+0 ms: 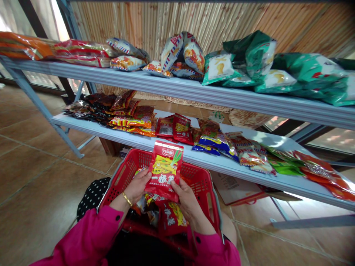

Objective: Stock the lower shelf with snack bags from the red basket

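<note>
Between my two hands is a red snack bag [165,166] with yellow sticks and a green onion printed on its front. My left hand [139,186] grips its left edge, a gold bracelet at the wrist. On the lower right edge, my right hand [185,199] holds the same bag, thumb on the front. Right below stands a red shopping basket [198,177] with a grey handle. Inside it lie another red snack bag [172,218] of the same look and several other packets, partly hidden by my hands.
Ahead is a grey-blue rack. Its lower shelf [177,147] bears red bags [182,128], orange packets [135,120], blue packets [213,136] and others. Green bags [249,62] and white-orange bags [183,51] lie on the upper shelf [133,78]. A cardboard box [235,188] is underneath.
</note>
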